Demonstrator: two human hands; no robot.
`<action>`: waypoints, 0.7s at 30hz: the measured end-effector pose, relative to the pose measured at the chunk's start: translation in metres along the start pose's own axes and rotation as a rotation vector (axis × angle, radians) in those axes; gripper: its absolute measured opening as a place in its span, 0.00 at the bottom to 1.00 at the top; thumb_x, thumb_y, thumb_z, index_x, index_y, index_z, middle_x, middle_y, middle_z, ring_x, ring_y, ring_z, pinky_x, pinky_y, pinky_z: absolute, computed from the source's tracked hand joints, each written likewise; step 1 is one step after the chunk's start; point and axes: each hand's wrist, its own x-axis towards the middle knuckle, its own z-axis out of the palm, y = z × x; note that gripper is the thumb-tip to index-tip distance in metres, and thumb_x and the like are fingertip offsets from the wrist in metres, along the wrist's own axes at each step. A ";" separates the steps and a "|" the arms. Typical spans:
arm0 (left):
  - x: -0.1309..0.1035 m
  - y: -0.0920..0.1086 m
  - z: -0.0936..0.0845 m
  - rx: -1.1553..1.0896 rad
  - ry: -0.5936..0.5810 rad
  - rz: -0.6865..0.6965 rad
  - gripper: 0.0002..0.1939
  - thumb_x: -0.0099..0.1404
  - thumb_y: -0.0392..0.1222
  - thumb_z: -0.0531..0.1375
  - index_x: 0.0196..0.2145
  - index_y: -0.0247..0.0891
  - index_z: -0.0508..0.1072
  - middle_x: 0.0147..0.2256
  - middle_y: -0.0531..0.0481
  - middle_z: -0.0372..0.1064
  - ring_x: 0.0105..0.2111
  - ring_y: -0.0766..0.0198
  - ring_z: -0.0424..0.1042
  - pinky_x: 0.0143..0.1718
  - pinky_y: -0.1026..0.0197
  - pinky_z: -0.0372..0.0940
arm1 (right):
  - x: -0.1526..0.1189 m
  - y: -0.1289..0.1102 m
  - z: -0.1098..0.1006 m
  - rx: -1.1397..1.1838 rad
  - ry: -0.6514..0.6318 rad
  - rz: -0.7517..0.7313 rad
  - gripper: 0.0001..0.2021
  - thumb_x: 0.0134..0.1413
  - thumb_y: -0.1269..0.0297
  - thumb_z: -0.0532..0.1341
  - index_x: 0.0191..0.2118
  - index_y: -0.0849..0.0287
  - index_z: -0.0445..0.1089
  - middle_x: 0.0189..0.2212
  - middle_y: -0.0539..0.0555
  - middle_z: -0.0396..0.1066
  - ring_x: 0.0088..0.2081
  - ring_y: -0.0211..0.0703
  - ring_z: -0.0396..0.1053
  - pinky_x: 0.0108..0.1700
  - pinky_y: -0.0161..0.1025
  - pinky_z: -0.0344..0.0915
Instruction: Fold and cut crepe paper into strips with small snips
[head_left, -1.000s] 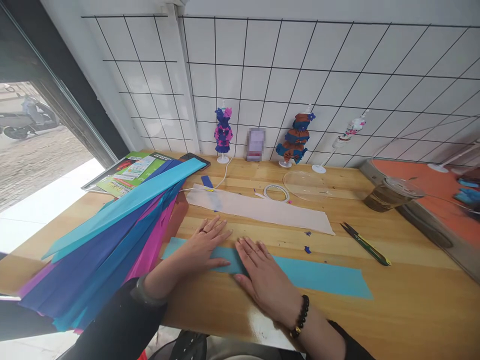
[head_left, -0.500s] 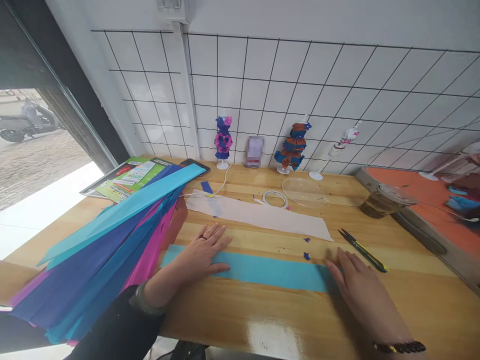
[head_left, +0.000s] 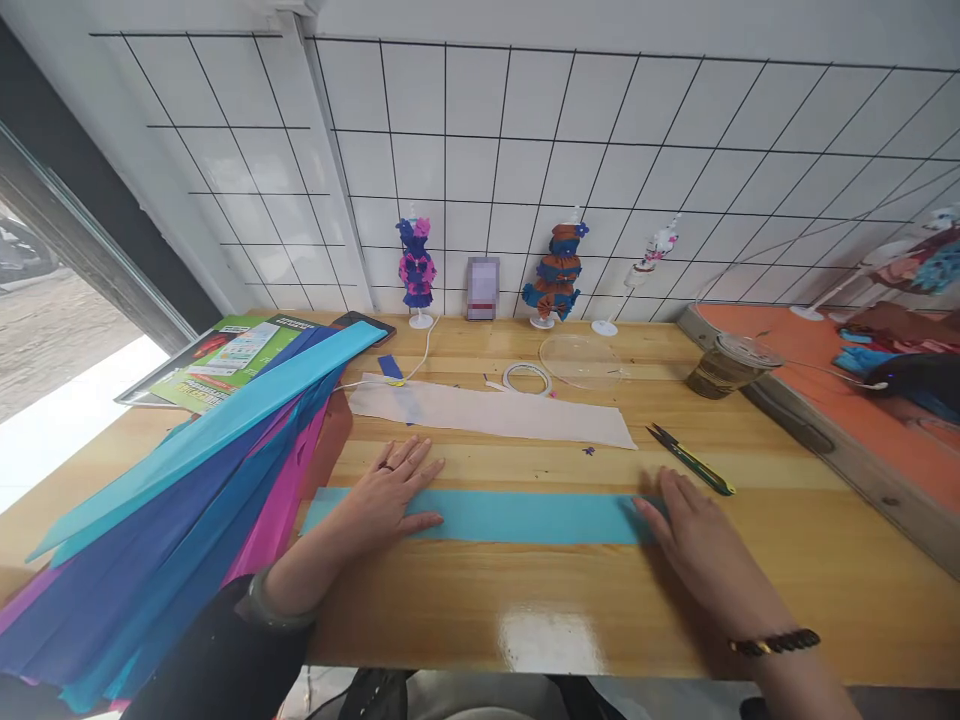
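Slid the bare right hand [head_left: 701, 550] from mid-strip out toward the right end of the flat light-blue paper strip [head_left: 532, 517] since a second ago. Kept the bare left hand [head_left: 394, 497], ring on one finger, palm down near the strip's left end. Got both grips loose and clamped on nothing, thumbs apart from the fingers. Can't tell the exact line of the right end, hidden by the right hand. Have the strip lying straight across the pale wooden table [head_left: 555, 590]. Also got a long pinkish-white paper strip [head_left: 487, 412] just beyond it, and a tiny dark-blue scrap [head_left: 589, 451] between the two. Seeing green-and-black snips [head_left: 690, 460] near the right fingertips, plus a fanned bundle of blue, purple and pink paper strips [head_left: 202, 480] over by the left arm.
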 end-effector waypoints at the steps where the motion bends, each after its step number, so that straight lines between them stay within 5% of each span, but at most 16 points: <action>1: 0.000 0.000 0.000 -0.001 0.005 0.001 0.34 0.62 0.63 0.44 0.61 0.44 0.49 0.62 0.42 0.42 0.62 0.51 0.41 0.59 0.45 0.39 | 0.000 0.002 -0.002 0.002 0.012 0.000 0.31 0.58 0.49 0.44 0.56 0.73 0.56 0.55 0.72 0.58 0.57 0.59 0.55 0.53 0.56 0.58; 9: -0.001 0.001 0.000 -0.013 0.024 0.007 0.34 0.62 0.62 0.46 0.61 0.44 0.50 0.62 0.42 0.43 0.62 0.50 0.41 0.59 0.44 0.41 | 0.030 -0.068 0.001 0.141 -0.174 -0.340 0.28 0.60 0.51 0.43 0.60 0.63 0.52 0.60 0.61 0.53 0.61 0.47 0.48 0.59 0.49 0.52; 12: -0.001 0.002 -0.003 -0.017 0.015 -0.002 0.34 0.62 0.62 0.46 0.61 0.44 0.49 0.62 0.42 0.42 0.62 0.50 0.41 0.59 0.44 0.42 | 0.038 -0.049 0.006 0.040 -0.194 -0.302 0.29 0.59 0.49 0.43 0.57 0.67 0.57 0.58 0.64 0.55 0.60 0.50 0.51 0.56 0.50 0.54; 17: -0.001 0.001 -0.001 -0.035 0.033 0.001 0.34 0.62 0.62 0.46 0.61 0.44 0.50 0.62 0.42 0.43 0.61 0.50 0.42 0.59 0.44 0.42 | 0.024 0.002 0.000 -0.191 -0.067 0.009 0.27 0.58 0.51 0.44 0.45 0.71 0.66 0.43 0.72 0.68 0.48 0.60 0.65 0.46 0.56 0.62; 21: -0.001 0.001 0.000 -0.038 0.037 0.005 0.35 0.61 0.63 0.46 0.61 0.43 0.51 0.62 0.42 0.43 0.62 0.50 0.41 0.59 0.45 0.41 | 0.008 0.004 -0.003 -0.083 -0.061 -0.154 0.24 0.58 0.53 0.45 0.50 0.67 0.64 0.50 0.66 0.65 0.53 0.54 0.61 0.51 0.51 0.61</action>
